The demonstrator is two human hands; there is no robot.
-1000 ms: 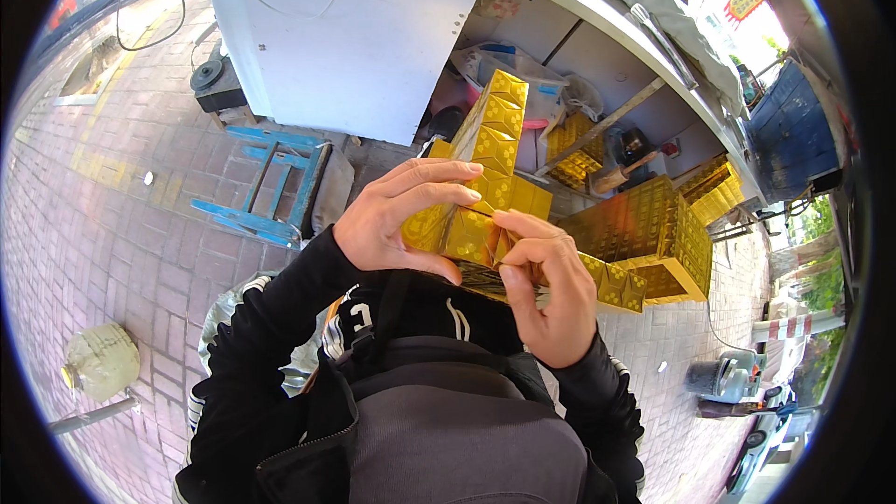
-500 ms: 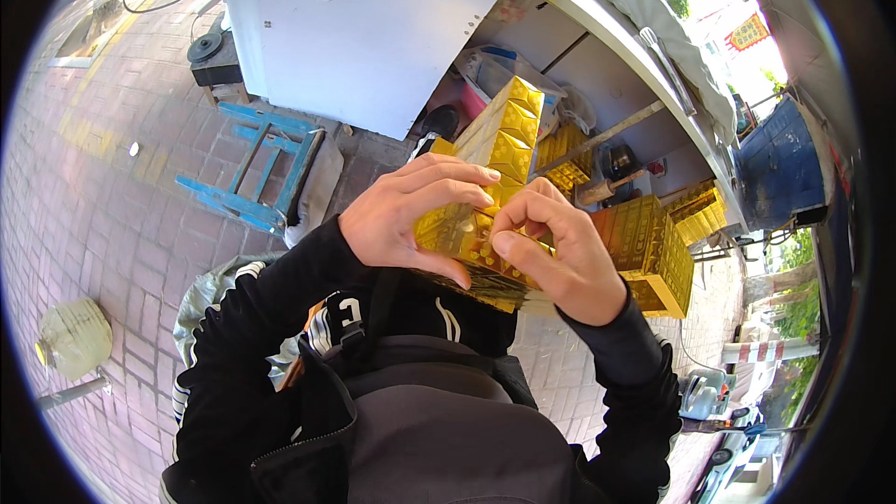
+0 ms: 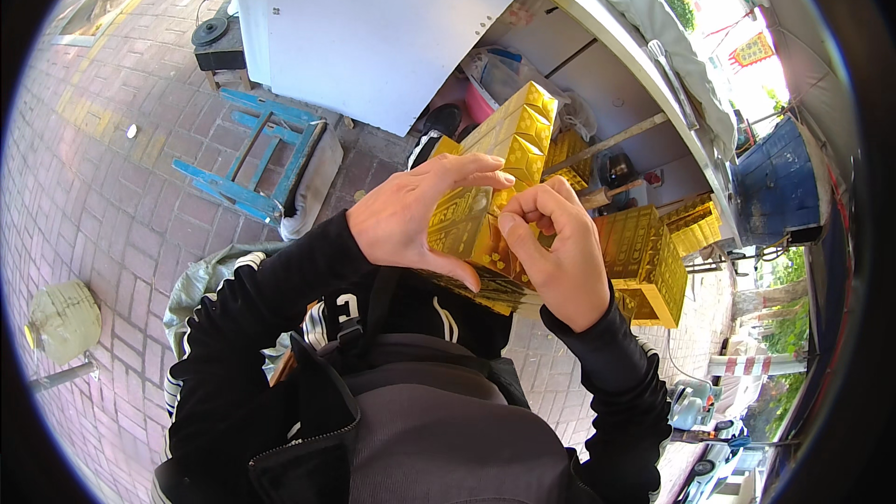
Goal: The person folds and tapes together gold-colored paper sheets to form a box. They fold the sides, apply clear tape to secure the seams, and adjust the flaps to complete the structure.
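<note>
My left hand [image 3: 399, 210] wraps round a shiny gold foil box [image 3: 457, 222], fingers along its top and thumb below. At the box's right end my right hand [image 3: 565, 261] is closed, thumb and curled forefinger pinched against the edge. Whatever fine flap lies between those fingertips is hidden. Just beyond my hands rises a row of gold foil packets [image 3: 525, 129] with creased, pointed faces. More gold foil boxes [image 3: 644, 247] form a block to the right of my right hand. The lower part of the work is covered by my hands and jacket.
A blue wooden stool [image 3: 257, 154] lies on the paving at the left, near a white panel [image 3: 364, 28]. A pale plastic jug [image 3: 65, 322] stands farther left. Under the counter is a pink tub [image 3: 479, 101]. A blue bucket [image 3: 779, 173] is at the right.
The view has shifted slightly. My left hand and the box have turned a little, showing more of the box's side. My right fingertips still press its end.
</note>
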